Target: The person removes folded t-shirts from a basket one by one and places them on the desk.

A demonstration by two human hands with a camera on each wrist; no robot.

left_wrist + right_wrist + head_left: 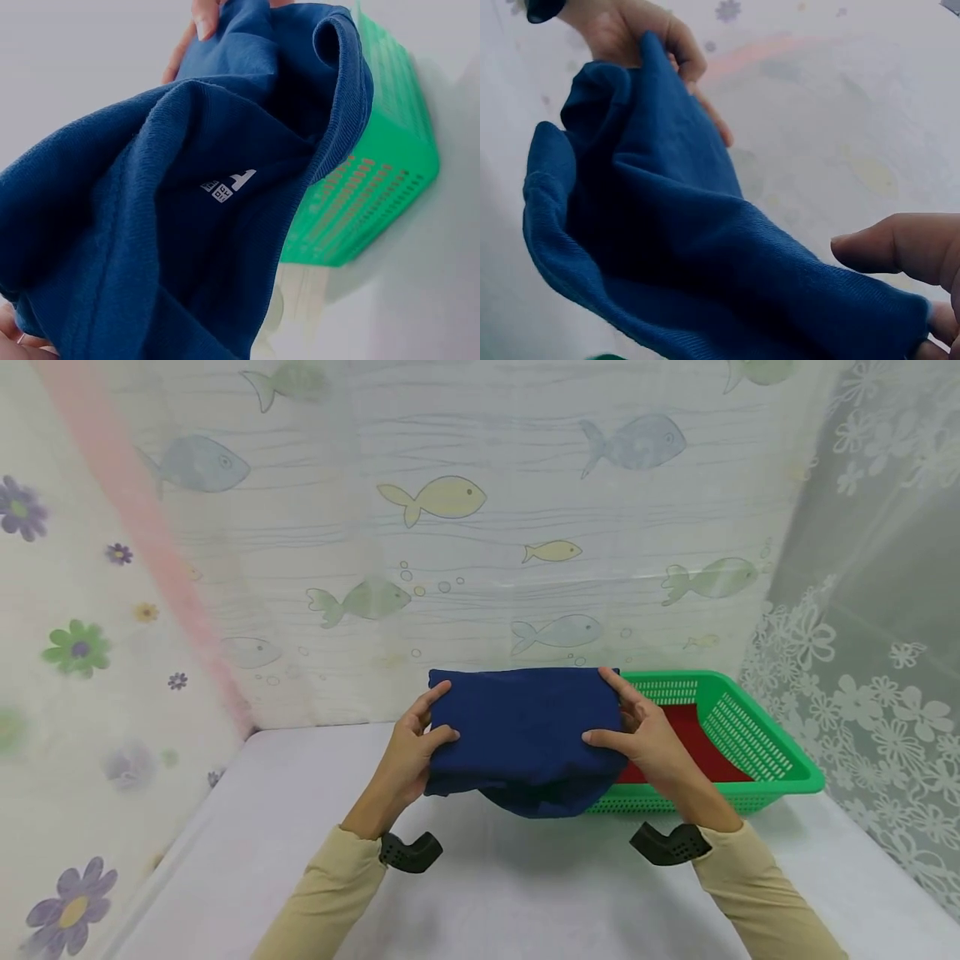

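A navy blue T-shirt (525, 718), folded into a rough rectangle, is held up above the table by both hands. My left hand (415, 745) pinches its left edge, thumb on the near face. At the right edge my right hand (647, 737) pinches it likewise, index finger along the top corner. The left wrist view shows the shirt's ribbed collar (346, 97) and a small white printed neck label (227, 186). Below the folded part, a loose curve of fabric sags. In the right wrist view the fabric (682, 217) hangs in an open fold between the hands.
A green perforated plastic basket (780, 735) stands behind and to the right, with a dark red cloth (693, 747) inside. The table (292, 827) has a white cover. Fish-patterned sheeting (465, 568) hangs behind, and a flowered sheet (82, 693) is at the left.
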